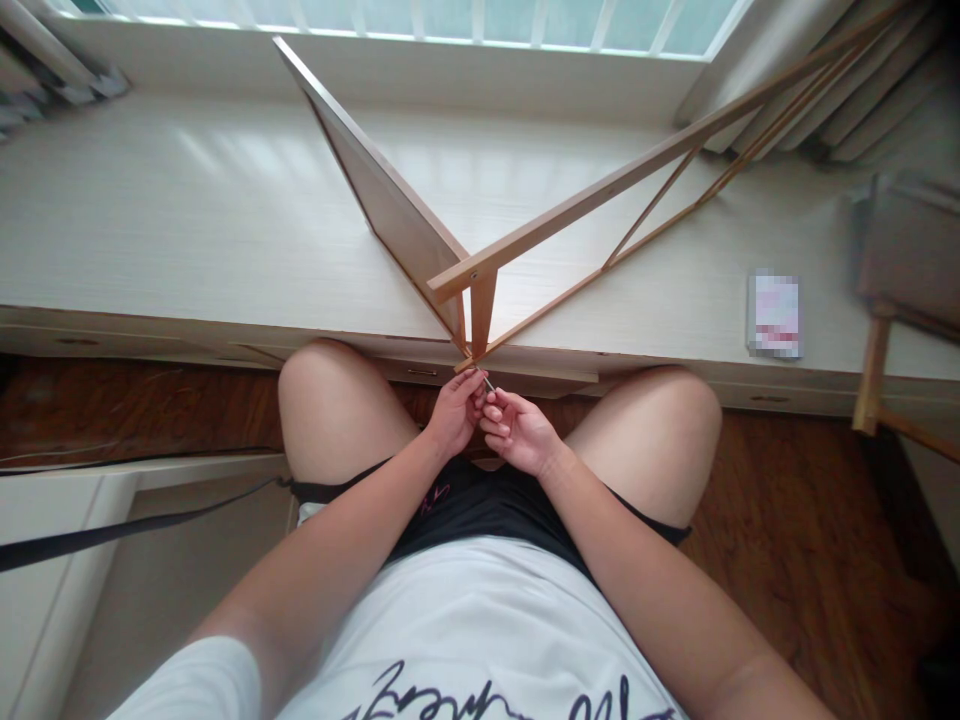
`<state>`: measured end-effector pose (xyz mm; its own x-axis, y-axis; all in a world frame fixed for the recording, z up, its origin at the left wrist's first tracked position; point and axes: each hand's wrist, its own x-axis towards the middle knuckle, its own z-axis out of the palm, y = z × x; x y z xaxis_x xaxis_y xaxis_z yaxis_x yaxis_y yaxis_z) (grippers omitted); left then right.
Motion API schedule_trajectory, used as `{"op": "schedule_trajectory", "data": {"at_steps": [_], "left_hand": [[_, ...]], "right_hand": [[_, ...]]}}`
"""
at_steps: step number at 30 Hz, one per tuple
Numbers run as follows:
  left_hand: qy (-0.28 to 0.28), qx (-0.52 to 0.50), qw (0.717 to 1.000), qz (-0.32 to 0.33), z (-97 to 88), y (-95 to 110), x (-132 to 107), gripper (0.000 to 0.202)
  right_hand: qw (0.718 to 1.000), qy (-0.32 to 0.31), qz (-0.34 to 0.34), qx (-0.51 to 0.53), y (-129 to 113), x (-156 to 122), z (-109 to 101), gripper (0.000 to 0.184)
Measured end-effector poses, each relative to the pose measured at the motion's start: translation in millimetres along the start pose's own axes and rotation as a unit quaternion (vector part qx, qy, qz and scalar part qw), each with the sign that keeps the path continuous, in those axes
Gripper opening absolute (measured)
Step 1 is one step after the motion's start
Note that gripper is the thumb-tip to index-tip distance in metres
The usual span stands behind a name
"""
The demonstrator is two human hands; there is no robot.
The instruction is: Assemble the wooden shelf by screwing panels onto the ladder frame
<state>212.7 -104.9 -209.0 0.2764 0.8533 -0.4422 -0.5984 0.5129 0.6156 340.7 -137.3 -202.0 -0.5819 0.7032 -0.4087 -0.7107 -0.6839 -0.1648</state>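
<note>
A thin metal rod [489, 383], perhaps a hex key or long bolt, shows between my hands. My right hand [523, 432] is closed, pinching the rod between thumb and fingers. Just left of it, my left hand [456, 412] is closed too, fingertips pressed together at the rod's upper end; what they grip is hidden. Both hands sit just below the lower corner of a wooden frame [585, 205] made of long rails with thin cross struts. Joined near that corner is a flat wooden panel [390, 205], slanting up to the left. A screw head [474, 275] shows in the upper rail.
The frame stands over a pale ledge [187, 220] with drawers below. A pixelated small box or pack [776, 315] lies on the ledge at right. A wooden chair-like piece [911, 260] stands far right. A black strap [135, 530] crosses the left side.
</note>
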Motion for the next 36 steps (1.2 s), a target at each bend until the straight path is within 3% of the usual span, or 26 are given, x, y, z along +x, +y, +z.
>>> {"op": "schedule_trajectory", "data": {"at_steps": [3,6,10,13,27,30,36], "left_hand": [[0.000,0.008,1.000,-0.006,0.3,0.0,-0.9,0.023],[-0.003,0.017,1.000,-0.004,-0.2,-0.8,-1.1,0.025],[-0.014,0.019,1.000,0.001,0.1,-1.4,-0.5,0.024],[-0.014,0.017,1.000,0.000,1.0,-1.1,-0.4,0.024],[-0.020,-0.028,0.999,-0.003,-0.1,-2.7,0.2,0.023],[-0.024,-0.044,0.999,-0.015,0.7,-2.6,-0.4,0.024],[-0.033,-0.071,0.996,-0.030,2.2,-2.7,-1.6,0.024]], "right_hand": [[0.999,0.023,-0.014,-0.041,1.8,0.4,-0.9,0.019],[0.984,0.081,-0.079,-0.139,4.3,0.8,-1.1,0.023],[0.911,0.171,-0.231,-0.297,6.6,0.8,-0.3,0.026],[0.854,0.204,-0.293,-0.378,7.3,0.2,1.6,0.026],[0.674,0.254,-0.370,-0.587,10.1,-8.3,12.4,0.023],[0.684,0.257,-0.373,-0.572,9.8,-8.2,14.4,0.025],[0.780,0.227,-0.353,-0.464,12.9,-1.9,13.6,0.026]]}}
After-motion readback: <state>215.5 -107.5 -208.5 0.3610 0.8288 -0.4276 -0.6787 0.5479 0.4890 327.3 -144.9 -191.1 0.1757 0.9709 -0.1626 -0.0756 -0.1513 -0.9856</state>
